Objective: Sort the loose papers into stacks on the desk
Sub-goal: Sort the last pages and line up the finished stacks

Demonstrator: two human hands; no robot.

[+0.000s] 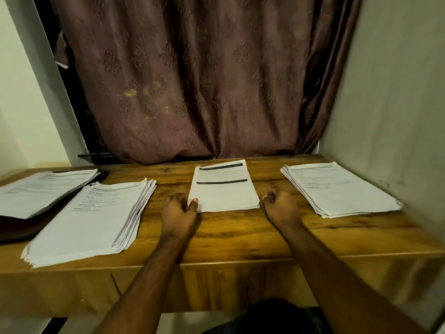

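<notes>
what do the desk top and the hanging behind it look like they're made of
The desk looks like wood or a wood-grain laminate, warm brown with dark streaked grain and a slight sheen; which of the two cannot be told. The curtain looks like woven fabric, brownish mauve, with a raised damask-style motif and soft vertical folds.

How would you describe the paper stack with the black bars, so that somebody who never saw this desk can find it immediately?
Start at the brown curtain behind the wooden desk. Straight below its middle lies the middle stack, between the left hand and the right hand. Only its top sheet carries two black bars; the left stack and the right stack show just faint text lines.
</notes>
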